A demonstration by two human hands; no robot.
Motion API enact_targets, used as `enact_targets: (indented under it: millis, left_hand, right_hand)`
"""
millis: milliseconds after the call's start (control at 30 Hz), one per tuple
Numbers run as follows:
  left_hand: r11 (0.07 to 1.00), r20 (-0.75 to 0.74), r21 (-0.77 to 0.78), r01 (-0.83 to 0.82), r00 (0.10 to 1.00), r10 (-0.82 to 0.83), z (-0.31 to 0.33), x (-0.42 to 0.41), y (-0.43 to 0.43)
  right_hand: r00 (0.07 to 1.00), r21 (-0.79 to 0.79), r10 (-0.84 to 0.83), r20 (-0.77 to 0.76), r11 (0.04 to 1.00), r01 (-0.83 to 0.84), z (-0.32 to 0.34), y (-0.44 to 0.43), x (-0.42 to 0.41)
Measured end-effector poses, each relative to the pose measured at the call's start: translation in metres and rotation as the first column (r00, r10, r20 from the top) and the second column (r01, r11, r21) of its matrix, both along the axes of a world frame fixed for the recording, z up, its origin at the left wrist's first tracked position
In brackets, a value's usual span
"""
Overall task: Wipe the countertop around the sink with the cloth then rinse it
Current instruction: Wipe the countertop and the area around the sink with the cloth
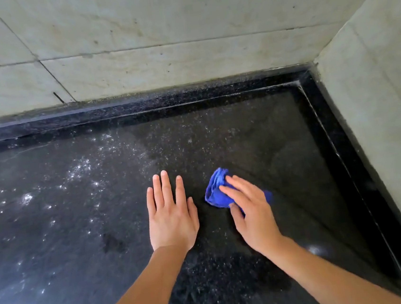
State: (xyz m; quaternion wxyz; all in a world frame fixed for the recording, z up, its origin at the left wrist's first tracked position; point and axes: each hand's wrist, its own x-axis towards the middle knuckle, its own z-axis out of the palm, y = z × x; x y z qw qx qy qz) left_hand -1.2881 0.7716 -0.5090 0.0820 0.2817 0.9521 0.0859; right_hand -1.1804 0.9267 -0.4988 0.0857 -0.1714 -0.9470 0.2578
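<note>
Much of the cloth [217, 192] is hidden beneath the right hand [252, 210]. Only a bunched end at the hand's 11 o'clock and a small corner at its 3 o'clock can be seen, so its full outline cannot be made out. Both forearms are cut off by the lower frame edge. Whether the left palm actually bears on the stone cannot be told.

The cloth is a vivid blue, crumpled into soft folds and gathered into a compact wad. It lies on the black speckled counter [80, 238], at 3 o'clock of the left hand [171, 216] and just beside it, with a narrow strip of stone between them.

The right fingers [237, 185] are laid straight and slightly spread over the top of the cloth, with the thumb set against its near edge. The left fingers are held straight and close together, palm down over the counter.

A raised black ledge [140, 106] runs along the counter at 12 o'clock and turns a corner at 1 o'clock. Pale tiled wall [181, 30] stands behind it. White glinting specks are scattered over the counter at 10 o'clock of the left hand.
</note>
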Motion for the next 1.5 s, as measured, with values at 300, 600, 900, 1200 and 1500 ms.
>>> enact_targets:
  millis: [300,600,900,1200,1500]
  left_hand:
    - [0.998,0.191,-0.004,0.070,0.979,-0.068,0.024,-0.010,-0.010]
    - [0.961,0.177,0.230,0.153,0.965,-0.195,0.038,0.008,-0.111]
    - [0.961,0.066,0.083,0.264,0.961,-0.270,0.027,0.064,-0.268]
    - [0.954,0.017,-0.009,0.299,0.954,-0.299,0.007,0.072,-0.306]
    - [0.964,0.009,-0.017,0.267,0.964,-0.267,0.009,0.074,-0.306]
  right_hand:
    - [0.991,0.154,-0.026,0.135,0.988,0.005,0.021,-0.019,0.100]
    - [0.913,0.183,-0.403,0.071,0.905,0.385,0.009,-0.170,0.105]
    - [0.861,0.013,-0.497,0.108,0.867,0.499,0.032,-0.150,0.169]
    - [0.908,0.203,-0.387,0.162,0.913,0.353,0.012,-0.272,0.156]
    - [0.962,-0.032,-0.257,0.093,0.965,0.261,0.028,-0.244,0.168]
